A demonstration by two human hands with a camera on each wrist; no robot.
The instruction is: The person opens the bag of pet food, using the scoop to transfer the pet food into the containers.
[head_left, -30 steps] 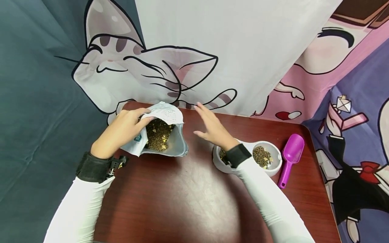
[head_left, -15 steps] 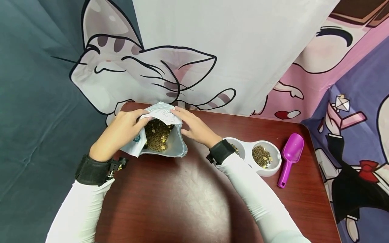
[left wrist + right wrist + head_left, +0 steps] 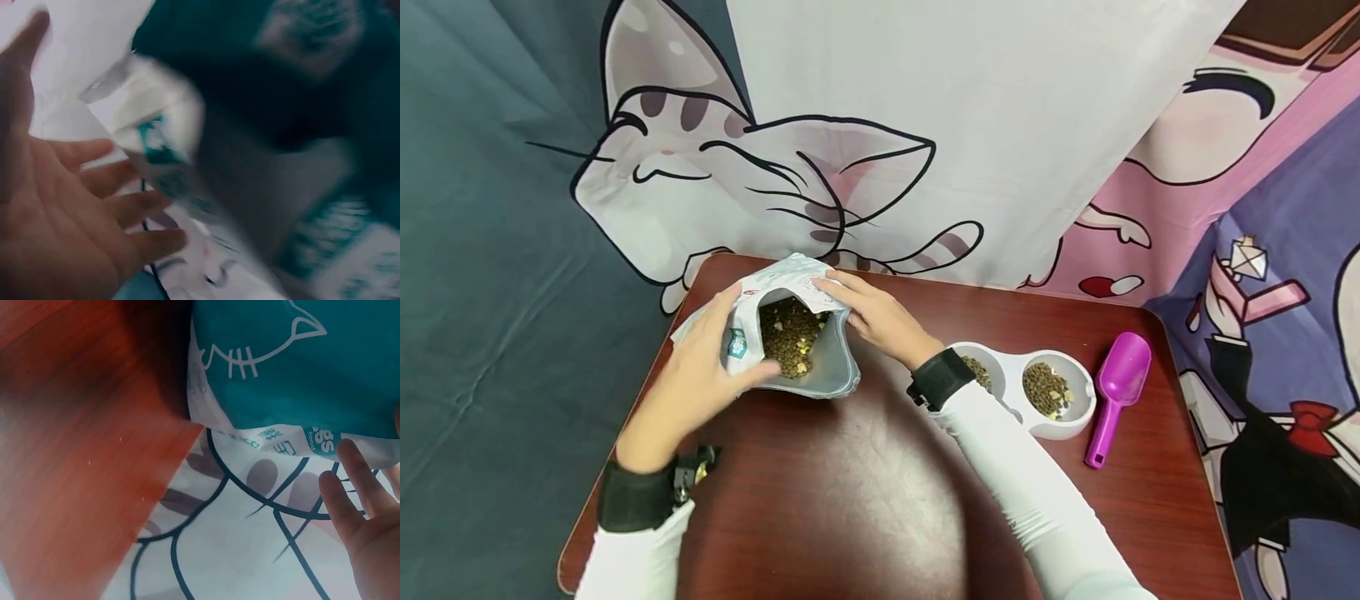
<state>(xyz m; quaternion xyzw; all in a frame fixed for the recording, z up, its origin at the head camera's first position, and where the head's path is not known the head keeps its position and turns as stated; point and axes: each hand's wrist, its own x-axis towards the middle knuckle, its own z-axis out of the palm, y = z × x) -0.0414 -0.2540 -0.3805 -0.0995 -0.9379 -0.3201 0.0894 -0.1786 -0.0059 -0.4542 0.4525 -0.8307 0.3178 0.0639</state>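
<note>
A foil-lined bag of pet food [image 3: 842,362] stands with its mouth open at the table's back left, brown and yellow kibble [image 3: 786,342] inside. Its outside is teal and white in the right wrist view. Beside the bag's left edge is my left hand [image 3: 700,375], thumb and fingers spread. In the left wrist view the same hand [image 3: 69,212] faces the blurred bag [image 3: 225,37] with its palm bare. My right hand [image 3: 887,321] holds the bag's upper right rim, fingers over the white flap. Its thumb is hard to make out in the right wrist view.
Right of the bag stands a white double bowl [image 3: 1015,367] with kibble in both halves, partly covered by my right forearm. A purple scoop [image 3: 1122,375] lies beyond it near the right edge of the brown table [image 3: 820,517]. Printed cloth hangs behind.
My right hand has come left from above the bowl to the bag's rim. My left hand has let go of the bag's left side and drawn slightly back and down, spreading its fingers.
</note>
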